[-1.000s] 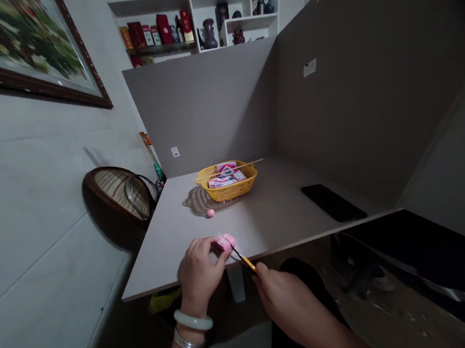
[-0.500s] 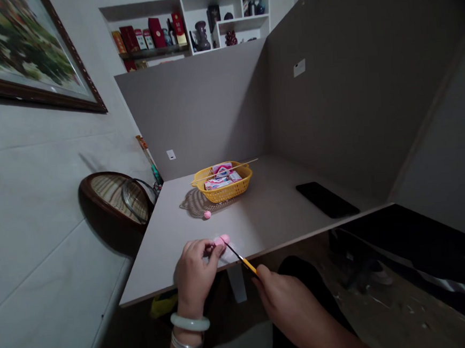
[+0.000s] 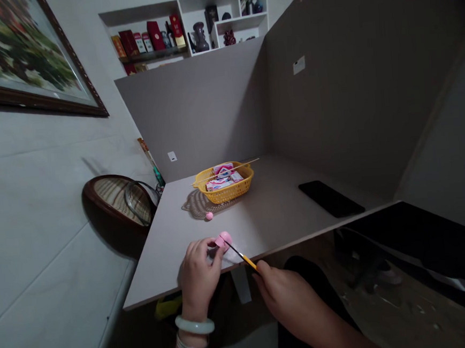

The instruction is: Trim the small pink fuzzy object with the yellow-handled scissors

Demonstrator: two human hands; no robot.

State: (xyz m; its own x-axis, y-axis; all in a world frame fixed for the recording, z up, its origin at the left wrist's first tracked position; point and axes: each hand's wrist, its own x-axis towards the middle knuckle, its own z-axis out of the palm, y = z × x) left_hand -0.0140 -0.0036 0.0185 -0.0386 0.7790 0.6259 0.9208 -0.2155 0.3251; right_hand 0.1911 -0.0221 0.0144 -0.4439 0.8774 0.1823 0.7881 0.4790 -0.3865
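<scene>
My left hand point(image 3: 199, 276) is closed round a small pink lump point(image 3: 223, 239) near the front edge of the grey table point(image 3: 271, 214). My right hand point(image 3: 280, 291) grips a thin tool with a yellow handle and dark tip point(image 3: 241, 255); its tip touches the pink lump. A small pink ball point(image 3: 209, 215) lies farther back on the table, in front of a yellow basket point(image 3: 225, 182) that holds small boxes and has a thin stick laid across its rim.
A black phone point(image 3: 331, 198) lies on the right of the table. Grey partition walls close the back and right. A round wooden-framed object point(image 3: 116, 202) leans against the left wall. Shelves with boxes and ornaments point(image 3: 189, 27) stand behind.
The hands stay near the table's front edge with the tool tip on the lump. The pink lump shows less between my fingers than a second ago. The view has shifted slightly.
</scene>
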